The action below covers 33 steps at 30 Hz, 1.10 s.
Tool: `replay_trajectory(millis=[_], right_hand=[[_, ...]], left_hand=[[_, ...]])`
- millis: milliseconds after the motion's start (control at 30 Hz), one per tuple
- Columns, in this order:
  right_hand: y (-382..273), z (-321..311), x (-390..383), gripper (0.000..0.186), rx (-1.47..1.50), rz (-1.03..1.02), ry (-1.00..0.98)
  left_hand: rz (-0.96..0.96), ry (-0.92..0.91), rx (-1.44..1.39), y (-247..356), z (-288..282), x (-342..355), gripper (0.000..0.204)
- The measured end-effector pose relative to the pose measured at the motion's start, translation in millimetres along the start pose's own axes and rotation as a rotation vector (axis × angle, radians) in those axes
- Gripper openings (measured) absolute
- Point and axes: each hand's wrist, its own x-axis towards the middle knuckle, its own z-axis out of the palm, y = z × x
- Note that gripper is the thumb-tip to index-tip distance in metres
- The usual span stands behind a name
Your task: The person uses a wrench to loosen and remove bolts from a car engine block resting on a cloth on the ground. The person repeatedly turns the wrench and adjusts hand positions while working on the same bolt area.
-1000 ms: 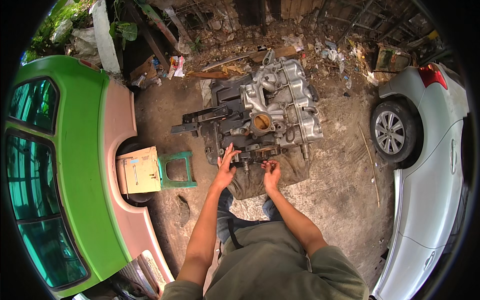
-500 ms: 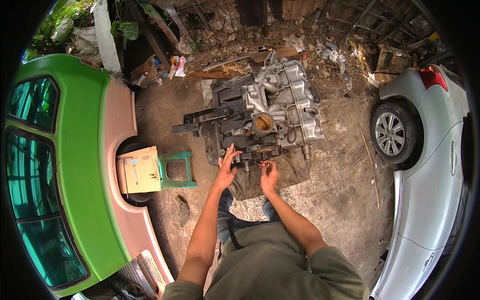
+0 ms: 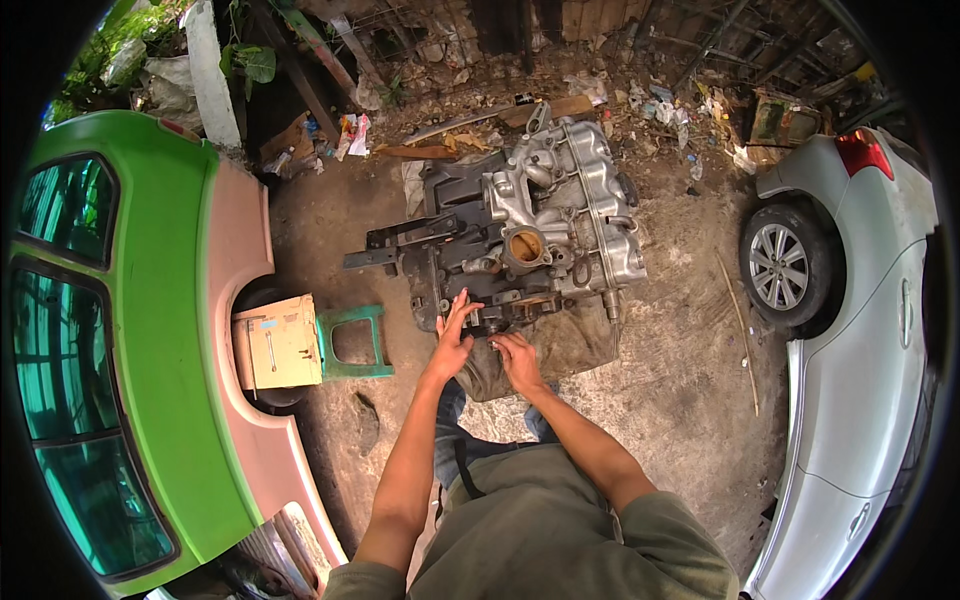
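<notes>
A greasy engine (image 3: pixel 525 200) lies before me, with silver cast-metal parts on its right and dark parts on its left. My left hand (image 3: pixel 454 338) rests against its near edge with the fingers stretched out and spread, holding nothing. Close beside it, my right hand (image 3: pixel 517 360) has its fingertips pinched at a small metal stub on the engine's near side. Those fingers mostly cover the stub, and whatever small piece may be between them is too hidden to name. A round, brownish opening (image 3: pixel 525 246) faces up from the silver casting.
A dirty cloth (image 3: pixel 575 345) lies under the engine's near side. To the left are a green stool (image 3: pixel 378 342), a cardboard box (image 3: pixel 290 350) with a wrench (image 3: pixel 270 350) on it, and a green car (image 3: pixel 165 300). A silver car (image 3: pixel 860 360) stands right. Litter lines the back.
My right hand has moved left from beside the metal stub onto it, its fingers still pinched. The left hand stays in place on the engine.
</notes>
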Motion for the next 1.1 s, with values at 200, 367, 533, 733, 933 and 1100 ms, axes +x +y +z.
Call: replay_trajectory(millis=[200, 367, 533, 733, 933, 1100], right_hand=[[1.2, -15.4, -4.1, 0.018, -0.08, -0.005, -0.013], [18.6, -19.1, -7.4, 0.012, 0.187, 0.359, 0.098], [46.4, -13.2, -4.0, 0.022, 0.752, 0.486, 0.285], [52.1, -9.6, 1.9, 0.021, 0.707, 0.497, 0.352], [40.5, -7.8, 14.3, 0.012, 0.556, 0.59, 0.367], [39.9, -3.8, 15.9, 0.009, 0.553, 0.571, 0.396]], left_hand=[[0.002, 0.002, 0.008, 0.6, 0.1, -0.4, 0.073], [0.015, -0.002, 0.003, 0.7, -0.8, 0.0, 0.073], [0.01, -0.001, -0.002, 2.3, -0.6, -0.4, 0.073], [0.005, -0.007, -0.006, 3.3, -1.3, -0.8, 0.073], [0.0, -0.001, -0.003, 4.2, -0.7, -0.9, 0.073], [-0.014, -0.004, -0.002, 3.9, -1.1, -1.1, 0.073]])
